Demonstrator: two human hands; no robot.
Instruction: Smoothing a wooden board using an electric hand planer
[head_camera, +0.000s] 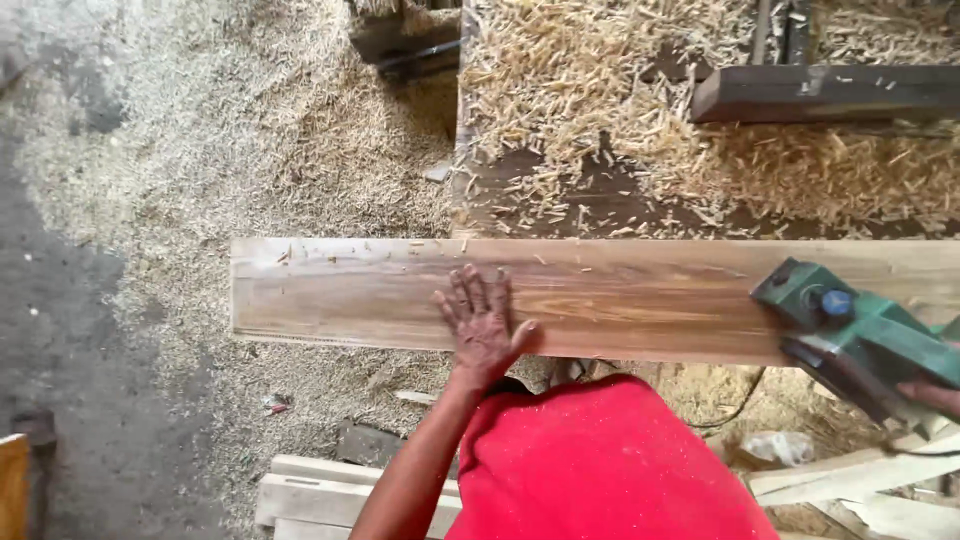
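Observation:
A long wooden plank (350, 290) lies across a workbench, its left end sticking out over the floor. My left hand (480, 318) rests flat on the plank near its middle, fingers spread. At the right edge my right hand (932, 395) grips the handle of a green electric planer (850, 335), which sits on the plank's right part. Only a small part of that hand shows.
The workbench (600, 190) behind the plank is covered in wood shavings, with a dark wooden beam (830, 92) at the back right. Sawdust covers the floor at left. Pale offcuts (300, 495) lie below, more boards at lower right (860, 475). My red shirt fills the bottom centre.

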